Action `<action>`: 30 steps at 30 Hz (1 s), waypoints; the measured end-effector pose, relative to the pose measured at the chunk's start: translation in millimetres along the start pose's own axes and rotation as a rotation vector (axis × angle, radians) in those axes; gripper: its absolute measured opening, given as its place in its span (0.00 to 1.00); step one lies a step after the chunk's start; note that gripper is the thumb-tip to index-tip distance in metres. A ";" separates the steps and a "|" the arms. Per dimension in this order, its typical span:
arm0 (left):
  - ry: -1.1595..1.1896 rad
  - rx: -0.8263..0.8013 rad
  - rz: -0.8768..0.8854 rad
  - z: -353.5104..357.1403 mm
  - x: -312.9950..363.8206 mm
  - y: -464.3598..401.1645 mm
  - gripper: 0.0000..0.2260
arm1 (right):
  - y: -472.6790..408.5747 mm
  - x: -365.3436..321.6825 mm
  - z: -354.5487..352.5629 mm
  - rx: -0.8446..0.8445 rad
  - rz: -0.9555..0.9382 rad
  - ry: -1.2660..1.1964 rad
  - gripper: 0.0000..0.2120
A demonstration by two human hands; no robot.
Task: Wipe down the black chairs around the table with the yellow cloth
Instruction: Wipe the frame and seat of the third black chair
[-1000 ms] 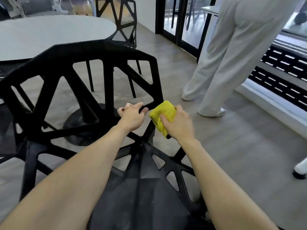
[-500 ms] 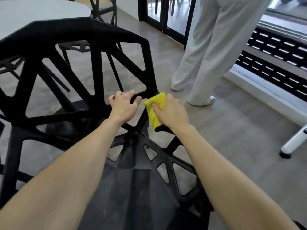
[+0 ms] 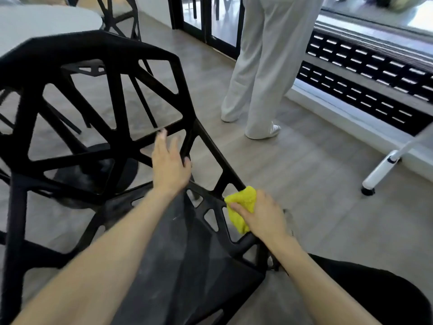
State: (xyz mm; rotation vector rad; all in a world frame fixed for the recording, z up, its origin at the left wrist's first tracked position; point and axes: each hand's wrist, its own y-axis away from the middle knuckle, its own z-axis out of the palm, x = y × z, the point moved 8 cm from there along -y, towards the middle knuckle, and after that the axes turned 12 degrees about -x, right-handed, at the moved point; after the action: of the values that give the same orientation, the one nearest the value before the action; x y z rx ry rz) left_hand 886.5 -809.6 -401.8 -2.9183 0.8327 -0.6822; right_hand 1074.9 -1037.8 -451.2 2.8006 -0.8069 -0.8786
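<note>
- Yellow cloth [image 3: 241, 207] bunched in the right hand [image 3: 263, 216], pressed on the right side rail of the nearest black chair [image 3: 98, 127], low down where the rail meets the seat edge.
- Right-hand grip: fingers and thumb curled round the cloth, pinching it against the rail; index finger lies across the cloth's near side.
- Left hand [image 3: 169, 164] on the chair's open frame at the junction of backrest and side rail. Grip spread: fingers straight, tips toward a lower back strut, thumb against the upright strut. Whether the palm bears on the frame, cannot tell.
- Chair is an angular lattice of black struts, backrest toward the bench, seat toward the wearer. Seat surface shows pale dusty smears.
- White round bench [image 3: 39, 24] top left, behind the backrest; its dark base [image 3: 98, 177] shows through the lattice.
- Second black chair [image 3: 119, 17] at the far side of the bench, partly hidden.
- Another person in pale trousers [image 3: 264, 66] stands on the grey wood-look floor, well apart from the chair, by dark-framed glass doors.
- Black slotted vent panel [image 3: 365, 78] runs along the right wall; a white leg with a black foot [image 3: 379, 170] near it.
</note>
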 end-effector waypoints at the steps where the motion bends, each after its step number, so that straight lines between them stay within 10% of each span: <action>1: 0.093 -0.043 0.033 10.0 12.7 12.2 0.26 | -11.9 -14.5 -6.4 0.030 0.010 0.024 0.38; 6: 0.268 -0.486 0.027 72.4 46.8 35.1 0.21 | -51.9 -57.9 -19.9 0.072 -0.043 0.015 0.36; 14: 0.069 -0.483 -0.010 93.6 48.0 26.8 0.19 | 67.1 57.1 40.1 0.029 0.259 -0.521 0.39; 25: 0.020 -0.534 -0.004 100.5 45.5 7.9 0.17 | 35.1 24.3 12.1 0.219 0.205 -0.519 0.34; 30: 0.033 -0.533 -0.024 95.9 48.9 13.6 0.19 | 106.3 48.3 70.7 -0.037 0.208 -0.614 0.29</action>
State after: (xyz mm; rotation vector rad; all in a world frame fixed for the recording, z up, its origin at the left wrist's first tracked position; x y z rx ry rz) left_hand 957.2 -854.6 -470.7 -3.3910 1.1376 -0.5837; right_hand 1020.4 -1149.1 -508.4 2.3564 -1.1047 -1.7153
